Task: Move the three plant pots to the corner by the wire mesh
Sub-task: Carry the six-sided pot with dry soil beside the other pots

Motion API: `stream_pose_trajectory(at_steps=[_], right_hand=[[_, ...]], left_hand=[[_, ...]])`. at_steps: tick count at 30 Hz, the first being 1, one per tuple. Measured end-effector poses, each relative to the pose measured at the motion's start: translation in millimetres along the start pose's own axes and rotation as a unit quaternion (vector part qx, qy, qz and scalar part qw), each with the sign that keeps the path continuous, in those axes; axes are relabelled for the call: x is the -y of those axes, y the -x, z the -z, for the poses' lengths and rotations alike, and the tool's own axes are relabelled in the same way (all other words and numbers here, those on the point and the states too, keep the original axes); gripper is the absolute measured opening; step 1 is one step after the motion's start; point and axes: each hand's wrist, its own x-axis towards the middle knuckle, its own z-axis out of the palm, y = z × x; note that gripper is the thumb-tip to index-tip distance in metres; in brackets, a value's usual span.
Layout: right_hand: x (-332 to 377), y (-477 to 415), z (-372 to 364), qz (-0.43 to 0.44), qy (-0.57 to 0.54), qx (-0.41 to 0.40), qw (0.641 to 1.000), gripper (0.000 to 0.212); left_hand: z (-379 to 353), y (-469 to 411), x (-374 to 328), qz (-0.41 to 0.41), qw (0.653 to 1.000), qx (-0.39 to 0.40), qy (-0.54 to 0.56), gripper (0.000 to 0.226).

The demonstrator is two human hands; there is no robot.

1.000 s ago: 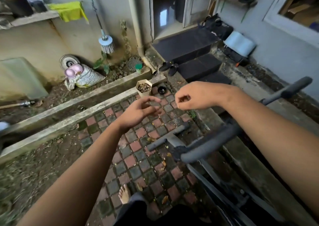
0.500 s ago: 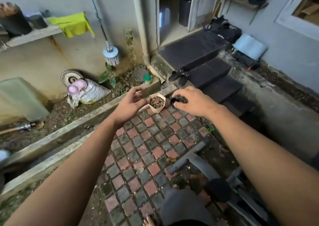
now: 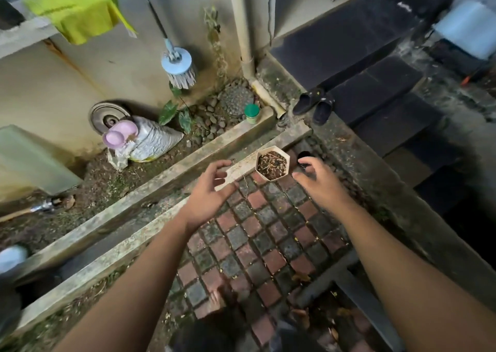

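Note:
A cream hexagonal plant pot (image 3: 272, 165) filled with dry soil and twigs stands on the paving at the end of the concrete curb. Just right of it sits a small black pot (image 3: 303, 156), partly hidden behind my right hand. My left hand (image 3: 212, 190) is open, fingers spread, a little left of and below the hexagonal pot. My right hand (image 3: 316, 181) is open too, close to the hexagonal pot's right side, fingertips over the black pot. Neither hand touches a pot. I see no third pot and no wire mesh.
Two concrete curbs (image 3: 150, 190) run diagonally left of the red and grey paving (image 3: 257, 233). Beyond lie a white sack (image 3: 153, 142), a green-capped jar (image 3: 252, 113) and a hanging brush (image 3: 178, 68). Dark sandals (image 3: 314, 103) and black steps (image 3: 375, 83) are right. Grey bars (image 3: 349, 284) cross the near paving.
I have come closer to the pots, which now sit larger in view. Both hands have opened and spread to either side of the hexagonal pot; the right hand was loosely closed before.

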Motion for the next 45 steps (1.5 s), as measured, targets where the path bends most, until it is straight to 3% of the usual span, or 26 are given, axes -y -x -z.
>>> stream_pose_trajectory(at_steps=[9,14,18,22,26,30,34,37,39,41,45], right_hand=[[-114,-169,-139,-0.093,-0.104,-0.069,0.988,0.047],[-208,-256,-247,-0.151,-0.19,-0.12,0.963,0.053],[-280,-311,-320,-0.165,-0.251,-0.129,0.945,0.06],[-335,-350,-365,-0.128,-0.297,-0.153,0.934,0.064],[-379,-372,-392,-0.067,-0.31,-0.176,0.932,0.07],[-403,-398,-404,-0.024,-0.355,-0.193,0.914,0.065],[-424,-422,-390,0.034,-0.401,-0.216,0.89,0.063],[-434,-429,-374,0.084,-0.394,-0.195,0.894,0.078],[-442,-431,-359,0.116,-0.361,-0.178,0.908,0.082],[-438,-430,-347,0.146,-0.335,-0.151,0.919,0.072],[-439,-422,-348,0.127,-0.421,-0.229,0.869,0.066]], left_hand=[[-90,-244,182,0.017,0.992,0.101,-0.076,0.066],[-135,-361,304,-0.033,0.971,0.152,-0.18,0.084],[-170,-430,374,-0.077,0.958,0.153,-0.231,0.064],[-199,-467,423,-0.134,0.966,0.107,-0.194,0.034],[-245,-465,449,-0.198,0.976,-0.02,-0.093,0.004],[-282,-469,456,-0.23,0.97,-0.081,-0.005,0.04],[-295,-473,465,-0.244,0.956,-0.137,0.083,0.024],[-302,-480,462,-0.237,0.95,-0.171,0.11,0.024],[-304,-483,456,-0.238,0.949,-0.157,0.134,0.027],[-309,-487,453,-0.243,0.951,-0.121,0.146,0.03],[-324,-482,453,-0.245,0.952,-0.027,0.183,0.034]])
